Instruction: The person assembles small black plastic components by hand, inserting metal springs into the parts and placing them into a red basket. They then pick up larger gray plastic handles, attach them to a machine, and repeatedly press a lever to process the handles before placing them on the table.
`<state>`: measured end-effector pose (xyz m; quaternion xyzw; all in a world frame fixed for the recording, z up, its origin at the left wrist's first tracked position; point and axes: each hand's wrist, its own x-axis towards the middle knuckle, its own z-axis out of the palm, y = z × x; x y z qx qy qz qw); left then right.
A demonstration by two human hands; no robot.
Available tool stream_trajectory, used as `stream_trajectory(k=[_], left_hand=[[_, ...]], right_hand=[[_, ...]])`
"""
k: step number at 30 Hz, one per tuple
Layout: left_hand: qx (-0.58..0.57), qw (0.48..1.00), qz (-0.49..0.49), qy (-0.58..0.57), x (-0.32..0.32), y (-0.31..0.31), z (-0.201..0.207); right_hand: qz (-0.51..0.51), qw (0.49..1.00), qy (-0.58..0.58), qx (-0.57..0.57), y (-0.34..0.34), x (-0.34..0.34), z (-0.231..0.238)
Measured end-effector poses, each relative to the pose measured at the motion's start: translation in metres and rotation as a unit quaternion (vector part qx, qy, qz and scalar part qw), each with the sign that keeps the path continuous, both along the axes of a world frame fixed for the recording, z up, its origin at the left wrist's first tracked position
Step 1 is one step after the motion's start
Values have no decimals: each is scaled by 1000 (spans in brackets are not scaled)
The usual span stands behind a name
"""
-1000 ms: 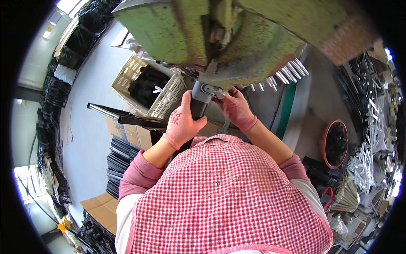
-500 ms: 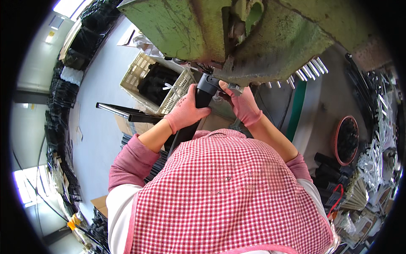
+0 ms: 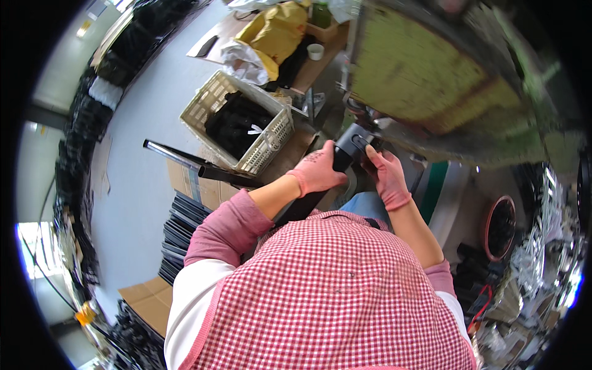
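A long black tube slants up from beside my apron, with a dark grey fitting at its upper end. The fitting has an oblong slot in its face. My left hand, in a pink glove, is wrapped round the tube just below the fitting. Beside the fitting, my gloved right hand has its fingers bent in a pinch, one fingertip touching the fitting's edge. What lies between those fingers is hidden. The fitting's far end is close to the lower edge of a green machine.
A cream plastic crate of black pieces stands left of the tube. Stacked black tubes and cardboard lie nearer. Farther off are a yellow bag and a white cup. A red-rimmed basket stands at right.
The view has swung, and the green machine now sits farther right, uncovering the yellow bag and cup. Both hands and the tube's fitting appear lower and farther right, with the tube tilted more.
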<state>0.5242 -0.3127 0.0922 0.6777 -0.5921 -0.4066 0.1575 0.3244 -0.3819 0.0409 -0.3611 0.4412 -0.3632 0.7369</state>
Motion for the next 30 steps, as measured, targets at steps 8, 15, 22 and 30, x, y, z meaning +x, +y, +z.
stream_trajectory(k=[8, 15, 22, 30], left_hand=[[-15, 1000, -3, 23, -1, 3, -1], [-104, 993, -58, -10, 8, 5, 30], [36, 977, -201, 53, -2, 39, 5], [310, 871, 276, 263, 189, 98, -146]], right_hand=[[14, 999, -34, 18, 0, -6, 4], [-11, 995, -96, -7, 11, -11, 26], [9, 992, -64, 112, 78, -55, 24], [-140, 975, 127, 120, 58, -218, -106]])
